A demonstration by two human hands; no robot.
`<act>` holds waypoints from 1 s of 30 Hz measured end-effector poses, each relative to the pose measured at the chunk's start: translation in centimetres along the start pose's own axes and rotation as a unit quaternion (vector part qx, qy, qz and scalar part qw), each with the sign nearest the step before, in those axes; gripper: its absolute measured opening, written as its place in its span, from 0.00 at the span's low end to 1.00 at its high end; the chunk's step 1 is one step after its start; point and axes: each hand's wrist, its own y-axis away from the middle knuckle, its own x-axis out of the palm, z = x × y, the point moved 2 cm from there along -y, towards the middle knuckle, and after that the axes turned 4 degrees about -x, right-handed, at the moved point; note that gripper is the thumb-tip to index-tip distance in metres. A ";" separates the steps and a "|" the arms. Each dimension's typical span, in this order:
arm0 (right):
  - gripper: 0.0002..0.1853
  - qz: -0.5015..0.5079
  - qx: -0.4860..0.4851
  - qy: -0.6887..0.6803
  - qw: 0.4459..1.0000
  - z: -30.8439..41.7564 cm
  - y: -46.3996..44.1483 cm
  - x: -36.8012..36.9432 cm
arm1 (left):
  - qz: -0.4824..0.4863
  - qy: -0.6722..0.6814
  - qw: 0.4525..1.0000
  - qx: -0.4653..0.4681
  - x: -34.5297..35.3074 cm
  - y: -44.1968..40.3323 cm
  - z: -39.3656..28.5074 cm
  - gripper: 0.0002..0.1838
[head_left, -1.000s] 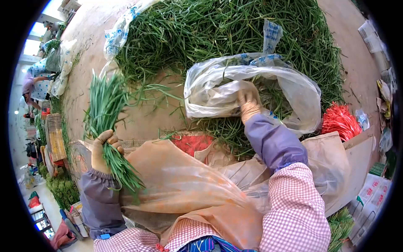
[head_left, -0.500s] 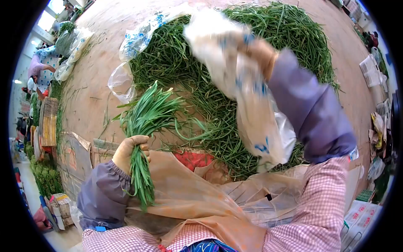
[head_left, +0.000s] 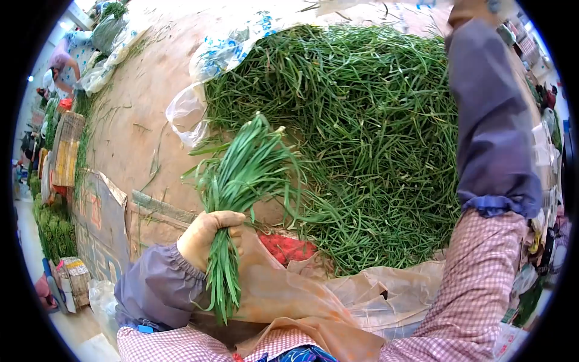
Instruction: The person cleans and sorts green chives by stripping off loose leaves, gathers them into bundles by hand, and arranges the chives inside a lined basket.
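A bunch of long green stalks (head_left: 241, 163) stands up from my left hand (head_left: 211, 238), whose gloved fingers are wrapped round its lower part. My right hand (head_left: 473, 11) is at the top right edge, arm stretched far forward, partly cut off by the frame. A clear plastic bag (head_left: 386, 6) with blue print lies along the top edge beside it; the fingers and their hold are hard to make out. Between the two arms spreads a large heap of loose green stalks (head_left: 368, 151).
Crumpled printed plastic (head_left: 223, 54) borders the heap's left side. Red material (head_left: 286, 247) and brown sheeting (head_left: 386, 289) lie near my lap. At the far left are a co-worker (head_left: 63, 60), a yellow-brown bundle (head_left: 67, 151) and more greens (head_left: 53, 229).
My right hand has lifted the plastic bag off the heap and carried it to the far top right. My left hand, still round the bunch, has moved rightward in view.
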 end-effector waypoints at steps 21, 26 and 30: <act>0.26 0.560 0.070 0.739 0.368 -36.3 43.9 -24.9 | -0.049 0.059 0.984 0.161 -1.8 1.0 -0.1 0.14; 0.44 0.541 0.107 0.759 0.346 -29.4 37.5 -31.7 | -0.045 0.048 0.987 0.148 -1.7 1.9 0.9 0.14; 0.27 0.467 0.073 0.829 0.300 -18.2 24.9 -37.9 | -0.058 0.040 0.991 0.110 -1.2 1.7 1.2 0.14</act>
